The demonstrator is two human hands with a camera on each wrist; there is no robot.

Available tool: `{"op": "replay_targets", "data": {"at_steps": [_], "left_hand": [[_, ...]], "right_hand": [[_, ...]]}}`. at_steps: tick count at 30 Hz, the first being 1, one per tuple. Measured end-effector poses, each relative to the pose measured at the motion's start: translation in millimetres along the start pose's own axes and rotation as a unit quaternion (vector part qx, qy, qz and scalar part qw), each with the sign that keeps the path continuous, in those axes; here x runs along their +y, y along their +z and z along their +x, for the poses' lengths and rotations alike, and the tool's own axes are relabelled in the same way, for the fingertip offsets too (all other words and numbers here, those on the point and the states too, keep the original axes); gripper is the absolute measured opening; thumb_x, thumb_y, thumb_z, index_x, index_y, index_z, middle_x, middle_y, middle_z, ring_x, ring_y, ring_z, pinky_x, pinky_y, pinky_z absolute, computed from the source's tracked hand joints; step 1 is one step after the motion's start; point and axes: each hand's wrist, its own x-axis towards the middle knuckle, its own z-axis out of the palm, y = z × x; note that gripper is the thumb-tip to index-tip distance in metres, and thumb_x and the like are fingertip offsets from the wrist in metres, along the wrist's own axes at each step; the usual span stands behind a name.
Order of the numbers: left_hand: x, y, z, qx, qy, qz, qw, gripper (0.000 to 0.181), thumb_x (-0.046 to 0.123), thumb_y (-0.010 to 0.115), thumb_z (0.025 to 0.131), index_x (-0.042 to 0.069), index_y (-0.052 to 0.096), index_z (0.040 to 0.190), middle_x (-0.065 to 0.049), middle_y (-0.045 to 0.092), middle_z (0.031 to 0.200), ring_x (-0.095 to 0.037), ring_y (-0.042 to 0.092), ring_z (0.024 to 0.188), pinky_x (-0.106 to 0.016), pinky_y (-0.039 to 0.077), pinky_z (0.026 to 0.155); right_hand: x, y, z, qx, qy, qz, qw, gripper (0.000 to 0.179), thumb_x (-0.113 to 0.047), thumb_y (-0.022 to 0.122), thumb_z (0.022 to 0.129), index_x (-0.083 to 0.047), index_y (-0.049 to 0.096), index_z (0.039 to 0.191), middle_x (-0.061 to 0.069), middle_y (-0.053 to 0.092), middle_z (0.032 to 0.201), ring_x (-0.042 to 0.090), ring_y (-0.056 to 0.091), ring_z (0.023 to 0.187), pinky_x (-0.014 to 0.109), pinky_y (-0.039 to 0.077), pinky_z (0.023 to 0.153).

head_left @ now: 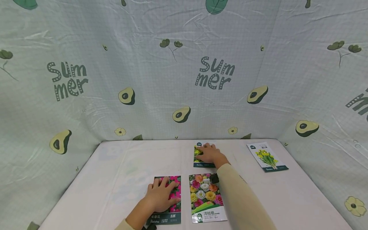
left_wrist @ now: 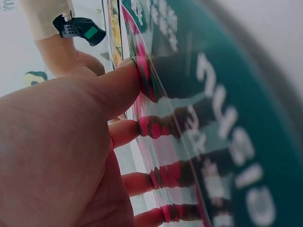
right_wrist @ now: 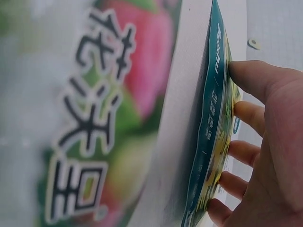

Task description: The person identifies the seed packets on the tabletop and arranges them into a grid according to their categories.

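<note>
My left hand rests on a flower seed packet with pink blooms, fingers spread over its picture. In the left wrist view, the thumb and fingertips touch the glossy front of that packet. Farther back, my right hand lies over a packet with yellow flowers, covering its right part. The right wrist view shows the extended fingers and thumb touching the face of this packet. Between the hands and nearer me lies a packet of multicoloured roselike flowers, partly overlapped by the right sleeve.
Another packet, with a bunch of yellow flowers, lies askew at the back right of the white table. A pale curtain printed with avocados and lettering hangs behind the table and along its sides.
</note>
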Motion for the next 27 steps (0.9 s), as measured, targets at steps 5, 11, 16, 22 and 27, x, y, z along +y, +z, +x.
{"op": "replay_targets", "data": {"at_steps": [5, 11, 16, 22, 27], "left_hand": [[0.5, -1.0, -1.1, 0.000, -0.001, -0.003, 1.0000, 0.067, 0.061, 0.071, 0.087, 0.027, 0.057, 0.143, -0.014, 0.046, 0.149, -0.043, 0.038, 0.131, -0.065, 0.033, 0.106], [0.2, -0.5, -0.8, 0.000, -0.002, 0.002, 1.0000, 0.068, 0.062, 0.071, 0.087, 0.027, 0.057, 0.143, -0.013, 0.046, 0.149, -0.043, 0.038, 0.131, -0.065, 0.033, 0.106], [0.1, -0.8, -0.4, -0.003, -0.003, 0.004, 1.0000, 0.069, 0.063, 0.070, 0.087, 0.027, 0.056, 0.144, -0.013, 0.045, 0.149, -0.043, 0.038, 0.132, -0.065, 0.033, 0.106], [0.6, -1.6, -1.0, -0.004, -0.004, 0.004, 1.0000, 0.068, 0.063, 0.070, 0.087, 0.027, 0.057, 0.144, -0.014, 0.045, 0.149, -0.043, 0.038, 0.132, -0.065, 0.033, 0.106], [1.6, -3.1, -1.8, -0.005, -0.004, 0.001, 1.0000, 0.067, 0.062, 0.071, 0.088, 0.026, 0.057, 0.143, -0.014, 0.045, 0.149, -0.044, 0.037, 0.132, -0.065, 0.033, 0.106]], "right_hand": [[-3.4, 2.8, -0.5, 0.008, -0.009, -0.008, 0.9999, 0.063, -0.051, 0.058, 0.101, -0.026, 0.044, 0.157, 0.011, 0.036, 0.163, 0.040, 0.030, 0.150, 0.063, 0.028, 0.120], [-6.6, 3.3, -0.3, 0.015, -0.014, -0.005, 0.9998, 0.064, -0.051, 0.059, 0.100, -0.021, 0.045, 0.155, 0.013, 0.037, 0.163, 0.041, 0.031, 0.149, 0.062, 0.028, 0.120], [-7.7, 5.1, 0.8, 0.018, -0.017, -0.011, 0.9996, 0.065, -0.052, 0.059, 0.100, -0.019, 0.045, 0.154, 0.013, 0.038, 0.162, 0.041, 0.032, 0.148, 0.062, 0.028, 0.120], [-12.2, 6.3, 2.1, 0.015, -0.018, -0.013, 0.9997, 0.065, -0.053, 0.058, 0.100, -0.020, 0.046, 0.154, 0.012, 0.038, 0.162, 0.040, 0.032, 0.148, 0.062, 0.028, 0.120], [-17.2, 6.8, 2.4, 0.013, -0.018, -0.010, 0.9997, 0.064, -0.053, 0.059, 0.100, -0.021, 0.046, 0.154, 0.012, 0.038, 0.162, 0.040, 0.032, 0.149, 0.062, 0.028, 0.120]]}}
